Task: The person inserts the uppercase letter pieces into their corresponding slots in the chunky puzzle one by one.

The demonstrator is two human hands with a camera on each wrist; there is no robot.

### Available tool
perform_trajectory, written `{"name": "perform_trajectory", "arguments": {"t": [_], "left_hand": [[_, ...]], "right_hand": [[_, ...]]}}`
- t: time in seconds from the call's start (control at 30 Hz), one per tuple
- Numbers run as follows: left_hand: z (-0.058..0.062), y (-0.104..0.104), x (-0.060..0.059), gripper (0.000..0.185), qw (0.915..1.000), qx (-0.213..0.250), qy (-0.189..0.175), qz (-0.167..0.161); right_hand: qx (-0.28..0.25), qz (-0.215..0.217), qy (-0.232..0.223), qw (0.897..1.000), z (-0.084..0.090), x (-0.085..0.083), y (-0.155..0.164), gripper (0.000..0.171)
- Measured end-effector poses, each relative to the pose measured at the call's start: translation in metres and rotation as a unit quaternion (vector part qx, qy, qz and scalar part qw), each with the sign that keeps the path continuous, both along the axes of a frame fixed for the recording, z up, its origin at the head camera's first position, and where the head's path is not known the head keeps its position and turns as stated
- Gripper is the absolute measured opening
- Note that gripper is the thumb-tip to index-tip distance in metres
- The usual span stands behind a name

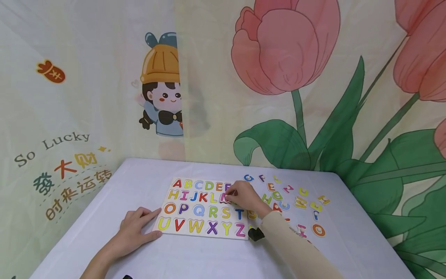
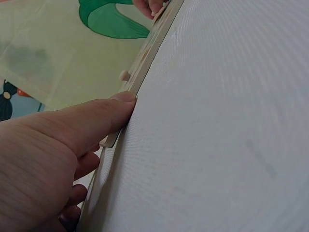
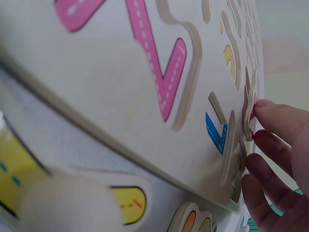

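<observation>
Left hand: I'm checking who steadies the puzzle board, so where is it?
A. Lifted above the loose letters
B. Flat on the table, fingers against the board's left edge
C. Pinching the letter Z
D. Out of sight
B: the left hand lies on the table, its fingers touching the left edge of the board.

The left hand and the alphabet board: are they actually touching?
Touching. In the left wrist view the thumb of the left hand presses against the edge of the alphabet board; the head view shows its fingers lying at the board's left side.
</observation>
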State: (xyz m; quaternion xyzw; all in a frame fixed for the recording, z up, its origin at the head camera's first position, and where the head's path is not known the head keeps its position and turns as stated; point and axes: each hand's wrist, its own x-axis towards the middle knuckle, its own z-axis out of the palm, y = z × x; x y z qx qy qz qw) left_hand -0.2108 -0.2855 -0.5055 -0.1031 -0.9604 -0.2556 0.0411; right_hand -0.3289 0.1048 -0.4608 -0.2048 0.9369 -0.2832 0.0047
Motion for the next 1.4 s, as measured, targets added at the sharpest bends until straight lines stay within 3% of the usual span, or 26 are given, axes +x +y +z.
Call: {"name": "perform_trajectory", "arguments": {"t": [0.77, 1.03, 1.13, 1.4], "left_hand": [[-0.001, 0.0, -0.001, 0.083, 1.0, 0.0, -0.005, 0.001], [-0.003, -0.002, -0.001, 0.08, 0.9998, 0.0, 0.022, -0.004], [-0.003, -0.001, 0.0, 0.079, 0.9997, 0.001, 0.025, -0.006], [-0.003, -0.002, -0.002, 0.079, 0.9994, -0.005, 0.034, -0.007]], "right_hand": [[0.003, -0.01, -0.01, 1.0, -0.009, -0.001, -0.003, 0.01], [-0.022, -0.011, -0.022, 0.999, -0.008, 0.001, -0.002, 0.016], [-0.038, -0.02, -0.027, 0.999, -0.007, 0.001, 0.004, 0.021], [-0.058, -0.049, 0.011, 0.997, 0.011, -0.006, 0.042, 0.023]]}}
